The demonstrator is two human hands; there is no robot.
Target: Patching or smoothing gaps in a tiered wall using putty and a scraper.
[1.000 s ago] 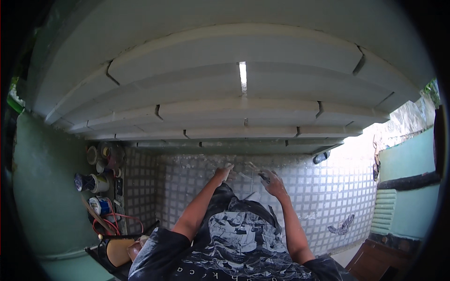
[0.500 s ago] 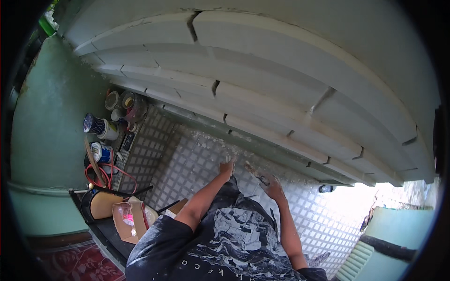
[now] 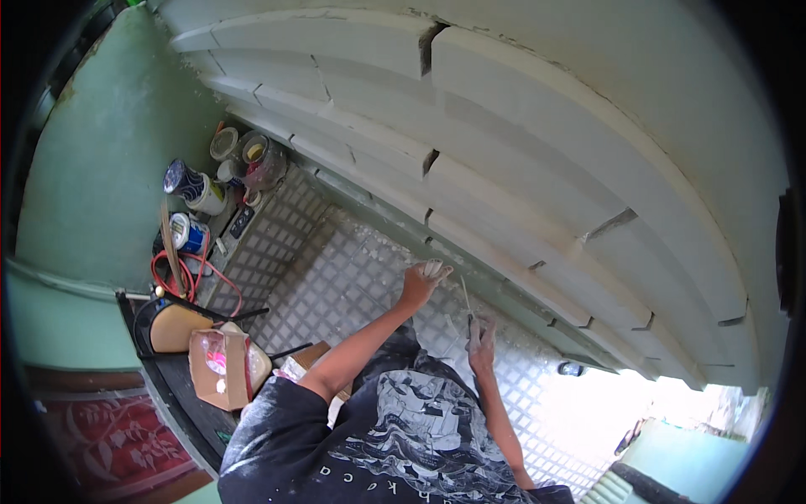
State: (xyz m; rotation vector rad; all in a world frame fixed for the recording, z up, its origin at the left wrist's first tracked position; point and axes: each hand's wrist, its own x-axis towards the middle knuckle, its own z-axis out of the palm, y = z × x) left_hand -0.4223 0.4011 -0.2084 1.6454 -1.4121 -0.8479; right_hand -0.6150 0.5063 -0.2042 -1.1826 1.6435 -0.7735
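My left hand [image 3: 426, 279] is raised over the tiled floor, near the lower edge of the ledged wall. Its fingers are curled and coated with whitish paste or dust; whatever lies inside them is hidden. To its right, my right hand [image 3: 481, 338], also dusted white, grips a putty knife [image 3: 465, 296] by its dark handle. The thin blade shows nearly edge-on and points up toward the wall, apart from the left hand. In front of me the pale wall [image 3: 529, 185] has stepped horizontal ledges with several dark vertical gaps.
Paint cans [image 3: 186, 231], jars [image 3: 262, 160] and a coiled red hose [image 3: 197, 281] crowd a bench at the left. Nearer stands an open cardboard box [image 3: 220, 370] on a black surface. White crumbs lie on the tiled floor [image 3: 336, 260] along the wall's foot.
My left hand has moved right and its fingers have curled. The putty knife has turned from slanting left to pointing up, nearly edge-on. The view has shifted slightly.
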